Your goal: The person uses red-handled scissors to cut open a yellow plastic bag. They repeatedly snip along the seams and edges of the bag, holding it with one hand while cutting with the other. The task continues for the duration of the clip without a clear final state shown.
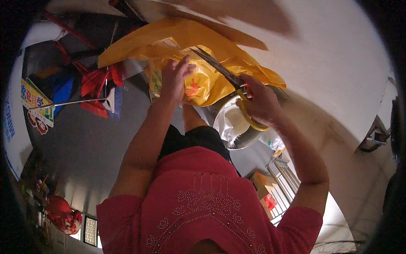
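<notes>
A large yellow plastic woven sack (237,72) with red and green print spreads across the upper middle. In front of it, my left hand (174,78) is raised with its fingers apart and half bent, close to the sack's surface. My right hand (260,101) is closed round the yellow handles of a big pair of scissors (220,67). Their dark blades point up and left across the front of the sack, the tips near my left fingers. Whether the blades touch the sack I cannot tell.
Below the sack stands a round metal basin (249,139) with a white bag (230,122) in it. A pale wall (330,80) rises at the right. To the left are red cloth (95,91), a metal rod (69,103) and a colourful sign (37,101). A cardboard box (264,186) sits lower right.
</notes>
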### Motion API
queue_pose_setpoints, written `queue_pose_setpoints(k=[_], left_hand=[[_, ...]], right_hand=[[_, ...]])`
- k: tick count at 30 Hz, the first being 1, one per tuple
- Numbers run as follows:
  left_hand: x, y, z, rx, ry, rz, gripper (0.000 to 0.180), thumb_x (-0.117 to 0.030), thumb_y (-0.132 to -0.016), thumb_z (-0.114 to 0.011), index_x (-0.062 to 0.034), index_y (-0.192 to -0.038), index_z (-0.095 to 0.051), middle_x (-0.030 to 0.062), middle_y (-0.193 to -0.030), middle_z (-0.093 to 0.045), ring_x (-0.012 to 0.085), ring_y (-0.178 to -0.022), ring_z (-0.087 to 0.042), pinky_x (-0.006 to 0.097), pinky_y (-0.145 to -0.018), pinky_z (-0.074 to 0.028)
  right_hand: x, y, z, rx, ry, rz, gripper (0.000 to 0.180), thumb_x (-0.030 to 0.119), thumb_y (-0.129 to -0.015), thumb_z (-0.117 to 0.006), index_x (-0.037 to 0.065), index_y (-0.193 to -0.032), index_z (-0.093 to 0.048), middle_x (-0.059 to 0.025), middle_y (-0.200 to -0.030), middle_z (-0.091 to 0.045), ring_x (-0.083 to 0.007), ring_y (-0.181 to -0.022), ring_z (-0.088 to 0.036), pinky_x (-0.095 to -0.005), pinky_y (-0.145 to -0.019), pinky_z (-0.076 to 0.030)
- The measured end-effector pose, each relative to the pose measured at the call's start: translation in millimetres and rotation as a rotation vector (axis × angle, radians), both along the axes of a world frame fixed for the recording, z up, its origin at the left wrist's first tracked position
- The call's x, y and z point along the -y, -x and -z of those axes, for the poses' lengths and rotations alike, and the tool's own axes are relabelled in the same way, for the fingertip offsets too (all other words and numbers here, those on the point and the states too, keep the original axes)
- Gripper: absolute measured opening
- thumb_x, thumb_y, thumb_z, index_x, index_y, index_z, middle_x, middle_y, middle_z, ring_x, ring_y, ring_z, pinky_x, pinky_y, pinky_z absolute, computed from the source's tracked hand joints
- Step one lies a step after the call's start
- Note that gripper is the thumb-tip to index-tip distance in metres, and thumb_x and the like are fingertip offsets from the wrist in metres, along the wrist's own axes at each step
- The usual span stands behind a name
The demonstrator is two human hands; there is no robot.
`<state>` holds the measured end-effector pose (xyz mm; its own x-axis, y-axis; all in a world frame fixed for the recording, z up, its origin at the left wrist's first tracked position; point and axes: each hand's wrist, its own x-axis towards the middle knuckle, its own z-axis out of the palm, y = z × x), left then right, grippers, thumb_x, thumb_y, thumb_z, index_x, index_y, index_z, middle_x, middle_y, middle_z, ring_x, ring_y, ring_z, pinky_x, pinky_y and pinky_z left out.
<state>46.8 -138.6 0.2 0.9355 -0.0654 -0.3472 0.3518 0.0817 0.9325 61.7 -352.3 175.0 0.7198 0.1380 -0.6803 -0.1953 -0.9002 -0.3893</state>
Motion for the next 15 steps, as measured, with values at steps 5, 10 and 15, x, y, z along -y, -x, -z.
queue_pose_setpoints(k=[5,10,15], left_hand=[[41,57,-88,-0.579,0.638,0.214,0.030,-0.027,-0.094,-0.046,-0.0032,-0.112,-0.048,0.0103,-0.107,-0.054,0.0204,-0.100,-0.053,0.037,-0.082,-0.047],[22,54,-118,-0.557,0.626,0.204,0.027,-0.030,-0.095,-0.045,-0.0050,-0.086,-0.049,0.0041,-0.059,-0.047,0.0152,-0.054,-0.051,0.030,-0.055,-0.046],[5,49,-178,-0.710,0.766,0.201,0.028,-0.032,-0.093,-0.045,-0.0074,-0.079,-0.048,0.0004,-0.047,-0.039,0.0155,-0.039,-0.042,0.030,-0.041,-0.039]], right_hand=[[-17,15,5,0.289,-0.162,-0.029,0.061,0.015,-0.072,-0.062,0.006,-0.127,-0.038,-0.0218,-0.108,-0.054,-0.0353,-0.094,-0.057,-0.0403,-0.080,-0.046],[-6,29,5,0.145,-0.397,0.281,0.055,0.014,-0.077,-0.059,0.006,-0.128,-0.039,-0.0188,-0.106,-0.055,-0.0310,-0.089,-0.056,-0.0360,-0.077,-0.046],[3,19,-6,0.792,0.229,-0.328,0.050,0.015,-0.074,-0.062,0.010,-0.122,-0.048,-0.0119,-0.102,-0.055,-0.0265,-0.090,-0.055,-0.0364,-0.077,-0.045]])
